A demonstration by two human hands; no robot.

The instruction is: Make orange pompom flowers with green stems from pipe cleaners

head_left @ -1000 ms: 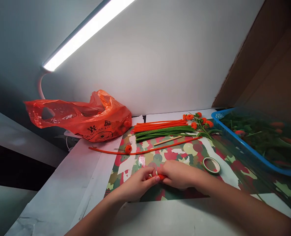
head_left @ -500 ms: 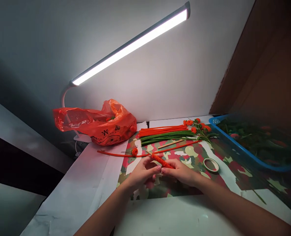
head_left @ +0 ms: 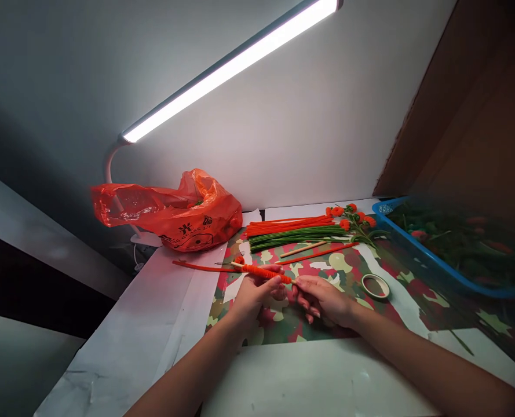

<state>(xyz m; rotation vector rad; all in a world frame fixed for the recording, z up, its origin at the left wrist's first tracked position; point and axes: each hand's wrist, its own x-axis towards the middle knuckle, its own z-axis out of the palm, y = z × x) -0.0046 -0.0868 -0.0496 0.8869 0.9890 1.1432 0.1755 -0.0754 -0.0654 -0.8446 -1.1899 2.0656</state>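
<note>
Between my hands, above the camouflage-patterned mat [head_left: 278,330], a thin wooden stick [head_left: 235,264] lies nearly level. An orange-red pipe cleaner [head_left: 266,272] is coiled around much of its length. My left hand [head_left: 255,295] is closed on the coiled part from below, thumb on top. With thumb and forefinger my right hand [head_left: 322,298] pinches the stick's right end, its other fingers curled loosely beneath. Just behind the stick's left end sits a small orange pompom flower [head_left: 238,259] on wire. A straight orange pipe cleaner [head_left: 196,266] lies beyond my hands, partly hidden by them.
Orange pipe cleaners [head_left: 289,226] and green ones [head_left: 296,236] lie bundled behind, beside finished orange flowers [head_left: 353,220]. Another wooden stick [head_left: 303,249] rests in front. A tape roll [head_left: 375,286] and a blue basket [head_left: 439,272] are right, a red plastic bag [head_left: 192,223] left, under a lamp [head_left: 231,72].
The coiled stick has swung from slanting to nearly level. My right hand has shifted right, from the coil to the stick's bare end. The camera view has tilted slightly.
</note>
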